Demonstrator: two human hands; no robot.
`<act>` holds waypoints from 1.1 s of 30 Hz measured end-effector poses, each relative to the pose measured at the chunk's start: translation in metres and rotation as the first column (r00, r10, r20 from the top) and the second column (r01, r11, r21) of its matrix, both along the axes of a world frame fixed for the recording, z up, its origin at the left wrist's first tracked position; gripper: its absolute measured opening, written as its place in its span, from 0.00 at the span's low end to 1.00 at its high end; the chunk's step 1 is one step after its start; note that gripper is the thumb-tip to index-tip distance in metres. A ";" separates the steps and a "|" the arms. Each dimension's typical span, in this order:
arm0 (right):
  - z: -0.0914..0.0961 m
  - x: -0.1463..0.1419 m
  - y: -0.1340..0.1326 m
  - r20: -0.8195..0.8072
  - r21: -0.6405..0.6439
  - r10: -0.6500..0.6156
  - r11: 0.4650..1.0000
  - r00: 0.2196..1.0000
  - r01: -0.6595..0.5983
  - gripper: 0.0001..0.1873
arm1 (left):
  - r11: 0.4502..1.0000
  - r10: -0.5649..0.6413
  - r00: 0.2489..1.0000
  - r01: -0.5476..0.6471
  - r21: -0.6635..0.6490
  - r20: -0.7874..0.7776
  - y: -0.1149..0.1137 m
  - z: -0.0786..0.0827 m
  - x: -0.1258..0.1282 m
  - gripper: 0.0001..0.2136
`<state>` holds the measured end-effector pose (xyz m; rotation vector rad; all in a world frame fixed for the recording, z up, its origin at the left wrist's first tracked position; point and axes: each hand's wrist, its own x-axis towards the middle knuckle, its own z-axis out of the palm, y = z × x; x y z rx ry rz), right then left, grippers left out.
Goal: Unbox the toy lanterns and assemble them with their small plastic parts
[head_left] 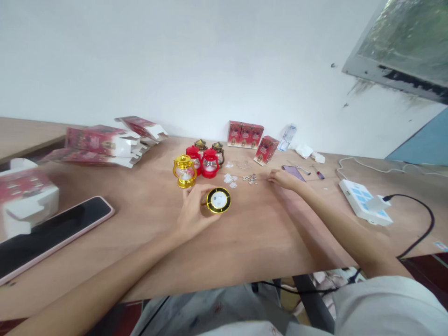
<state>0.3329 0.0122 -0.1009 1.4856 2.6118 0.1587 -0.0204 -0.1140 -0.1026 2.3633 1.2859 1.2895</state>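
My left hand (195, 211) is wrapped round a small gold lantern (219, 200), turned so that its round base, black-ringed with a white centre, faces me. My right hand (282, 178) rests low over the table with its fingers drawn together; whatever they hold, if anything, is too small to see. Just left of it lie several small button cells (249, 178) and some white plastic pieces (230, 179). Behind my left hand stand a bright gold lantern (185, 171), two red lanterns (209, 164) and two dark bronze ones (218, 152).
Red printed boxes (245, 134) stand by the wall, one box (266, 150) apart. Flattened cartons (101, 142) and a large phone (56, 235) lie left. At right are a purple phone (294, 172), a screwdriver (319, 174), crumpled tissue (304, 150) and a power strip (364, 201) with cables.
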 end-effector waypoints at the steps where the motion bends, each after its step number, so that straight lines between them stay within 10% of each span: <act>1: 0.000 -0.001 -0.001 0.020 0.009 0.001 1.000 1.000 -0.001 0.15 | 1.000 0.001 1.000 -0.001 0.001 -0.001 0.000 0.000 0.000 0.21; 16: -0.013 -0.019 -0.011 -0.114 0.182 -0.152 0.968 0.982 0.171 0.13 | 0.997 -0.017 1.000 0.018 0.071 -0.005 0.001 -0.001 -0.001 0.21; 33: 0.002 -0.133 0.039 -0.628 0.037 -0.221 0.949 0.746 0.312 0.16 | 0.995 -0.045 0.999 0.045 0.088 -0.009 0.006 -0.007 -0.003 0.23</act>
